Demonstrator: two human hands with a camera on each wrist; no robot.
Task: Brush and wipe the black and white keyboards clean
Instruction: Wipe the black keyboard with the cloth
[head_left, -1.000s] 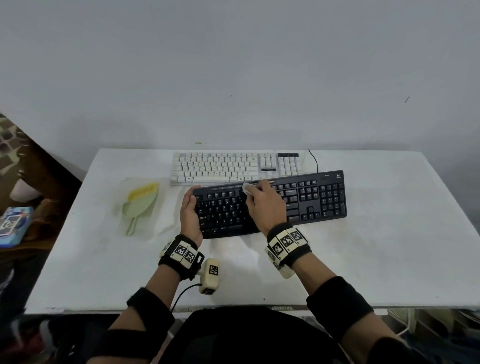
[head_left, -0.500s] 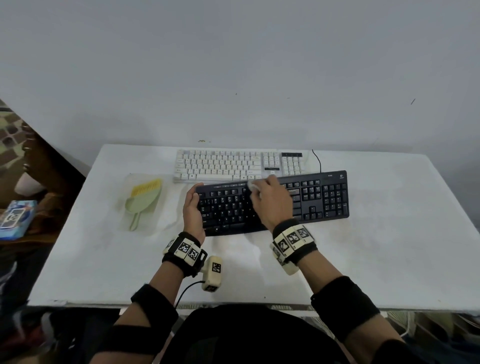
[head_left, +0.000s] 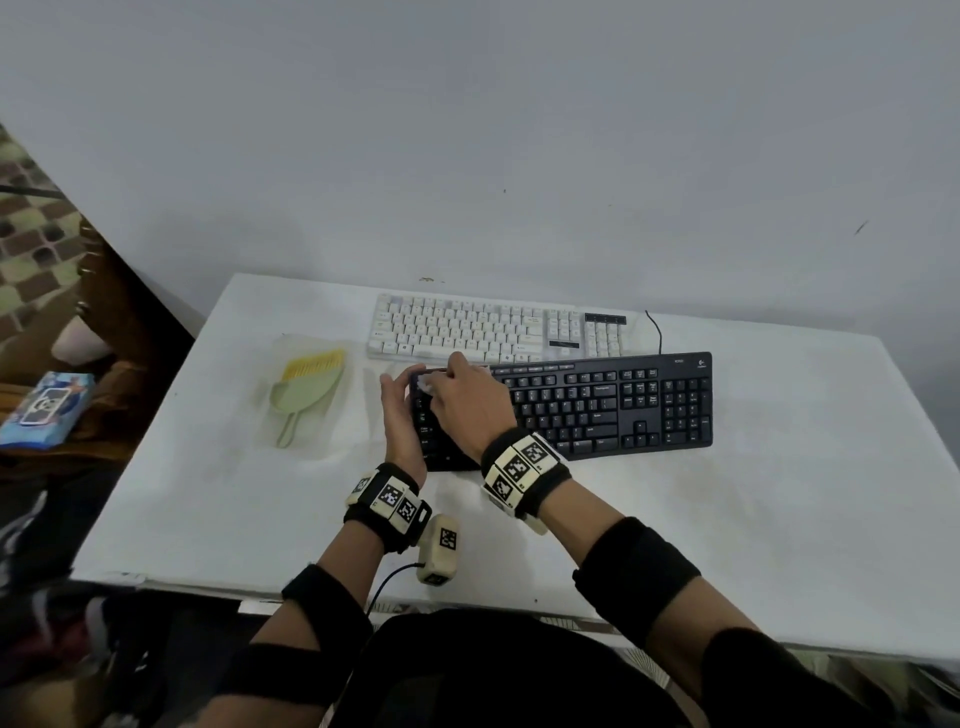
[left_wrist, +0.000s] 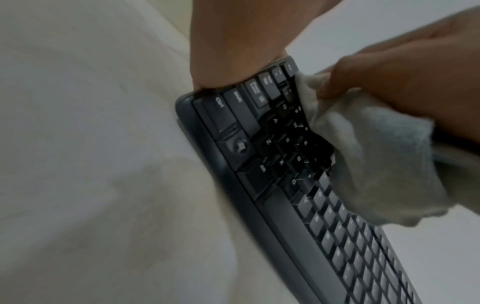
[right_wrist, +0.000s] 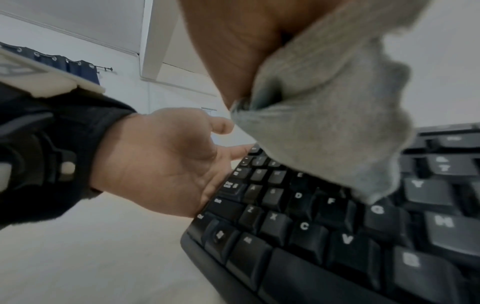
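Note:
A black keyboard (head_left: 613, 405) lies across the middle of the white table (head_left: 779, 493); a white keyboard (head_left: 467, 327) sits just behind it. My right hand (head_left: 462, 405) grips a grey cloth (left_wrist: 363, 156) and presses it onto the keys at the black keyboard's far left end (right_wrist: 324, 144). My left hand (head_left: 400, 415) rests against that keyboard's left edge (left_wrist: 187, 115), palm (right_wrist: 161, 164) on the side and fingers relaxed. A green brush with yellow bristles (head_left: 306, 387) lies on the table to the left.
The brush rests on a clear plastic sheet (head_left: 311, 436). A black cable (head_left: 657, 330) runs from behind the keyboards. A wall stands right behind the table. To the left, beyond the table edge, lies a blue packet (head_left: 44, 410).
My right hand has slid the cloth leftward along the black keyboard, from its middle to its left end. The left hand stays at the left edge.

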